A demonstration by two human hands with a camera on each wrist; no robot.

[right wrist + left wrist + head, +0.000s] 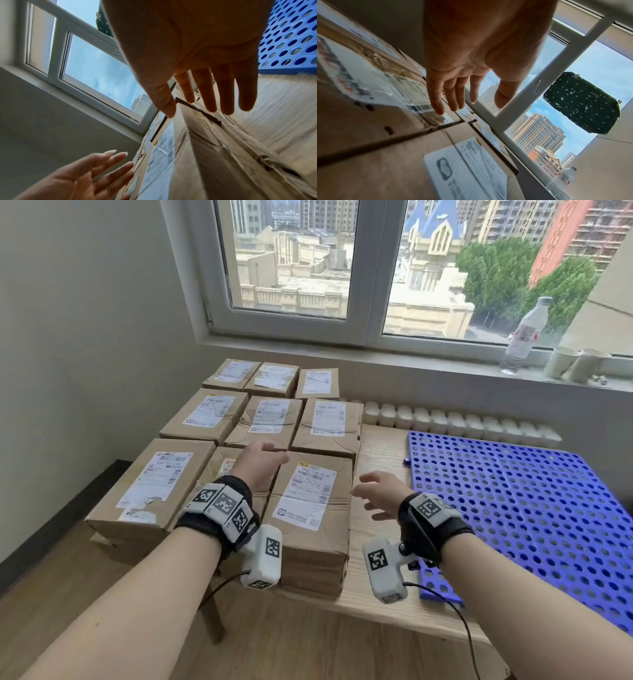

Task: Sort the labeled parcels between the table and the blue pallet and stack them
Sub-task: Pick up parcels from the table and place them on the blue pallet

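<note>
The labeled parcels (pixel 274 419) stand in rows on the left part of the wooden bench (pixel 380 446), label side up, with further parcels stacked beneath at least the nearest ones; the blue pallet (pixel 520 508) lies flat on the right part of the bench, just beside the parcels, and carries nothing in view; the nearest right parcel (pixel 310 508) sits at the front of the block, its white label facing up; the left hand (pixel 262 462) is held above the gap between this parcel and its left neighbour, fingers extended and slightly spread, holding nothing; the left wrist view shows its fingertips (pixel 439 108) close above a label, but contact cannot be confirmed; the right hand (pixel 376 494) is held at the right edge of the same parcel, palm turned toward it, fingers straight and spread wide, holding nothing; the right wrist view shows its fingers (pixel 226 94) beside the parcel's side wall, apart from it; a plastic bottle (pixel 524 335) and paper cups (pixel 575 364) stand on the window sill (pixel 411 361) behind the bench.
</note>
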